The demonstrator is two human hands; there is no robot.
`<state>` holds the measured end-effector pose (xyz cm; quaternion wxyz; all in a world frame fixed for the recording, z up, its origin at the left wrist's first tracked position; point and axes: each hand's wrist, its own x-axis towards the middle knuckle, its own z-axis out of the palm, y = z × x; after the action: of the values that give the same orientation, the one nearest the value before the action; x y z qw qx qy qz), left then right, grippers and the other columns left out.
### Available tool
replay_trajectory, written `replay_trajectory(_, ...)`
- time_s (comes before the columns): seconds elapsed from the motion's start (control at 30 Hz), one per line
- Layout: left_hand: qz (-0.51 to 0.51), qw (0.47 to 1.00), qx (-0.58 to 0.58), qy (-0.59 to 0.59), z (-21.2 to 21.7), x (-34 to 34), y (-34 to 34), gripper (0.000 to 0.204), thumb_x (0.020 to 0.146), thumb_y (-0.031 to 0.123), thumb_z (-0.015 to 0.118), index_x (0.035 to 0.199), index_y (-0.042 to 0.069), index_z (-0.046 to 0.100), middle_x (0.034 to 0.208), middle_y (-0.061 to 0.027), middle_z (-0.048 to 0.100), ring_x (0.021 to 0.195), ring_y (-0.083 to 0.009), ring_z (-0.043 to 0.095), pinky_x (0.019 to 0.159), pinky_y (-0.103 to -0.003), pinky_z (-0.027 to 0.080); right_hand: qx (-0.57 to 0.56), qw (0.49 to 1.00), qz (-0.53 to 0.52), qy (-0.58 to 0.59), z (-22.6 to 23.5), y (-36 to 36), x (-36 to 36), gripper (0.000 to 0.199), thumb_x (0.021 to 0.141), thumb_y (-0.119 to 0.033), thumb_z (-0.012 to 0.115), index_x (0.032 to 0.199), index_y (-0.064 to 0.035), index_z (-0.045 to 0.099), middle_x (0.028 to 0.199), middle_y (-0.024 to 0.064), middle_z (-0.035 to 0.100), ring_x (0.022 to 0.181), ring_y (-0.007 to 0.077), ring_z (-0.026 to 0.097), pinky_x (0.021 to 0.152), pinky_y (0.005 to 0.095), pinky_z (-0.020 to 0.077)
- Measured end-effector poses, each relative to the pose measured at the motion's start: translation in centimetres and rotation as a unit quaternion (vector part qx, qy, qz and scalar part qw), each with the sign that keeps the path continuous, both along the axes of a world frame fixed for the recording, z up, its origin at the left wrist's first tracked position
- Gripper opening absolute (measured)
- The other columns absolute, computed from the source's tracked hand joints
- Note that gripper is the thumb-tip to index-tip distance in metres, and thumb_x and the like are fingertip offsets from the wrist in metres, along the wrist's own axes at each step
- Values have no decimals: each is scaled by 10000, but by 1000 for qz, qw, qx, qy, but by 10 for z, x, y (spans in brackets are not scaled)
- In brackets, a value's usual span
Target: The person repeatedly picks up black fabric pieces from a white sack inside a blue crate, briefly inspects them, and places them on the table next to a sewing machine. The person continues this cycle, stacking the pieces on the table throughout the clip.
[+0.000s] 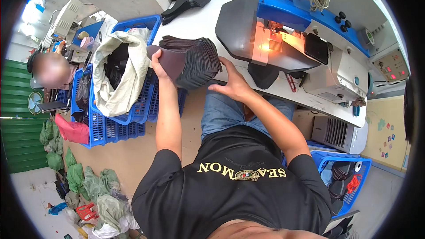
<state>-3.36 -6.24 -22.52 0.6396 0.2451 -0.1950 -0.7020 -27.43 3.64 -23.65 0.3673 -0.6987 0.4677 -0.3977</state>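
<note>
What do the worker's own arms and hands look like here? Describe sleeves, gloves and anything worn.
Both forearms are bare. The left hand and right hand wear no gloves, and no watch or rings show. Short black sleeves of a T-shirt end above the elbows.

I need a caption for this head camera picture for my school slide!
Left hand lifts a dark piece off a fanned stack on the white table; right hand steadies it.
</note>
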Motion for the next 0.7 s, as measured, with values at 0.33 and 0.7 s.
replay_trajectory(0.33, 146, 984, 72, -75, -1, -24, 13, 404, 836, 342, 484, 1039, 12, 601, 1004, -141, 649, 943, -287, 628, 848, -380, 501, 46, 988, -74, -130, -26, -22, 37, 1273, 635, -431, 855, 1481, 43, 30, 1495, 263, 210, 1414, 356, 223, 1159, 408, 214)
replay_trajectory(0.7, 397, 685, -96, -604, -9, 11, 21, 654, 885, 251, 672, 1357, -97, 383, 1323, -228, 492, 1262, -343, 439, 1080, -410, 311, 197, 948, -198, -151, -3, -60, 51, 928, 722, -410, 709, 1410, 54, 293, 1380, 300, 430, 1278, 376, 453, 1033, 373, 392)
